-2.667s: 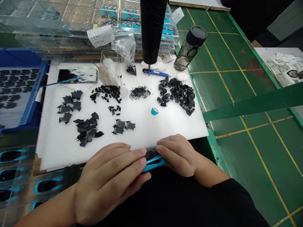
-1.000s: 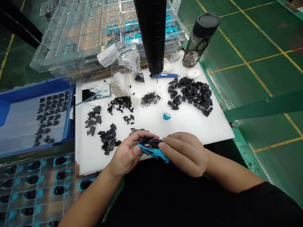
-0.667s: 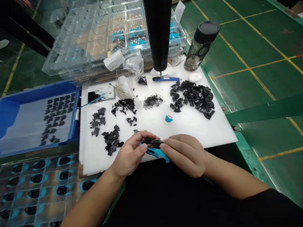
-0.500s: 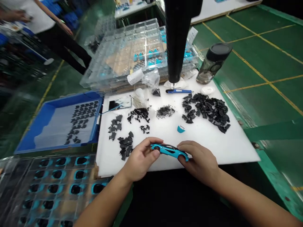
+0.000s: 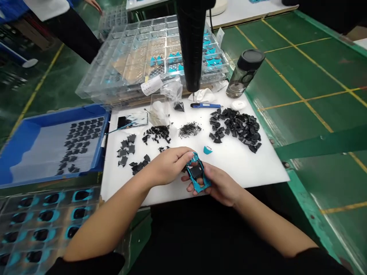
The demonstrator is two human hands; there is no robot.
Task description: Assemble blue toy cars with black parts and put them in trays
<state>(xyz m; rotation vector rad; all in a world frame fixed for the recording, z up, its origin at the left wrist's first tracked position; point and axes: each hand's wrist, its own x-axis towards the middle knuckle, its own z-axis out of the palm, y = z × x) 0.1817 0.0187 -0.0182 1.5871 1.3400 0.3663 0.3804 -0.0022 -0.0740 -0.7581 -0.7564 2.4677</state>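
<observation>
A blue toy car body (image 5: 205, 182) with a black piece inside is held between both hands over the white board's front edge. My left hand (image 5: 169, 164) pinches its upper end, and my right hand (image 5: 219, 183) wraps round its right side and underneath. Just beyond them lies a small blue part (image 5: 207, 150). A big heap of black pieces (image 5: 243, 128) is on the right of the board; tiny black screws (image 5: 189, 130) and small black parts (image 5: 157, 133) lie in the middle. More black pieces (image 5: 126, 149) sit at the left.
A black vertical tool (image 5: 190, 49) hangs above the board (image 5: 243, 168). Behind are stacked clear trays (image 5: 114, 72) and a bottle (image 5: 245, 72). A blue bin (image 5: 99, 162) and a tray of blue car bodies (image 5: 43, 225) are at left. A person (image 5: 69, 26) stands back left.
The car body has turned from lying sideways to an upright angle, its black inside piece now showing. My left hand has shifted over its upper end. The whole view has shifted.
</observation>
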